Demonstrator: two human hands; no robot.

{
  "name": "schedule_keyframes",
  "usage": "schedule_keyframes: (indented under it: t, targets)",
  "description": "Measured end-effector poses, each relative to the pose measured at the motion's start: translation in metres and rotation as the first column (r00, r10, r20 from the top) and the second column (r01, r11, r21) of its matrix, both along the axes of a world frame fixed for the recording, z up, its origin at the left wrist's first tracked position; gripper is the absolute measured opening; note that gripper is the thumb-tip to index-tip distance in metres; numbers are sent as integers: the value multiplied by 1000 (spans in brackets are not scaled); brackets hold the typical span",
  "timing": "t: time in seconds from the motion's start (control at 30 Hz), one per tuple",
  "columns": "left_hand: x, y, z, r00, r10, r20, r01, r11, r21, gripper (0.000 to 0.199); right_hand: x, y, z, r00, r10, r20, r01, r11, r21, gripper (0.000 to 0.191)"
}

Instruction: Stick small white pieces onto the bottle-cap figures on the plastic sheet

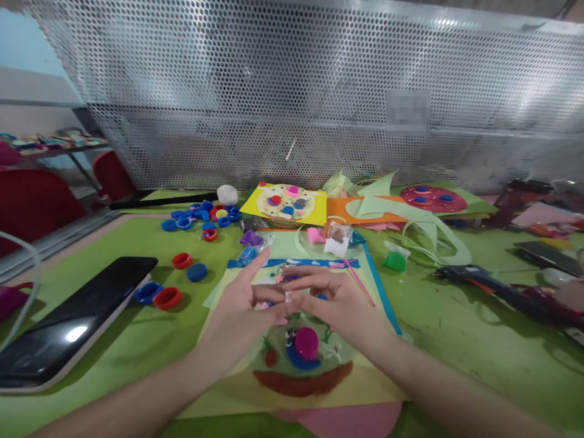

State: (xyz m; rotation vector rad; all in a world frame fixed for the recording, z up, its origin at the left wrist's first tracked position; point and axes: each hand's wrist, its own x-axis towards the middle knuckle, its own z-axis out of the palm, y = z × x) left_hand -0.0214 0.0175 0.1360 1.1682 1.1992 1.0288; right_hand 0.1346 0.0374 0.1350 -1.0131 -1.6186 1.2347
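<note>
Both hands meet over a craft picture on pale yellow paper, fingertips together. My left hand pinches with thumb and fingers, its index finger pointing up; a small whitish bit shows at the fingertips. My right hand has its fingers curled against the same spot. What each holds is too small to name. Below them on the picture lie a magenta cap on a blue snail-like shape, a brown curved strip and a small brown shape. A blue strip borders the picture's top.
A phone lies left, near red and blue caps. More caps cluster behind. Yellow and orange paper, clay packets and green paper scraps lie farther back. A dark glue gun is at right. A perforated metal panel stands behind.
</note>
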Motion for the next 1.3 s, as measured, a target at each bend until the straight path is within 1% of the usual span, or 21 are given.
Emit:
schedule_keyframes:
  t: [0.07,0.17,0.3,0.4,0.5,0.6,0.73,0.83,1.1,1.3]
  targets:
    - [-2,0,-3,1000,-16,-1,16,1000,13,105,-1,0,-1,1000,-17,4,17,1000,0,7]
    - [-3,-1,-5,999,-30,-41,31,999,25,103,-1,0,-1,999,-16,-37,16,1000,-8,5]
    - [-3,-2,-6,995,-72,-67,77,995,62,108,0,1,-4,992,-8,-124,-1,997,-76,6]
    - [-4,-2,-8,993,-114,-17,114,993,40,102,-1,3,-7,974,-9,-227,-24,989,-143,6]
    - [-3,-2,-8,998,-59,24,58,997,60,99,-1,4,-10,956,-38,-292,-13,986,-169,6]
    - [-1,-2,-3,999,13,46,-19,991,131,98,-1,4,-11,954,-70,-291,33,991,-132,6]
    - [2,-5,2,997,50,60,-61,980,191,94,0,1,-10,961,-107,-256,89,993,-82,8]
    - [2,-7,2,996,55,66,-66,983,170,96,0,0,-9,965,-124,-230,114,992,-58,10]
    - [0,-5,-2,993,34,113,-40,998,54,97,-3,-1,-7,971,-105,-216,83,991,-107,7]
    - [-2,-7,0,1000,18,25,-19,1000,24,102,-4,-3,-5,981,-76,-178,55,991,-121,9]
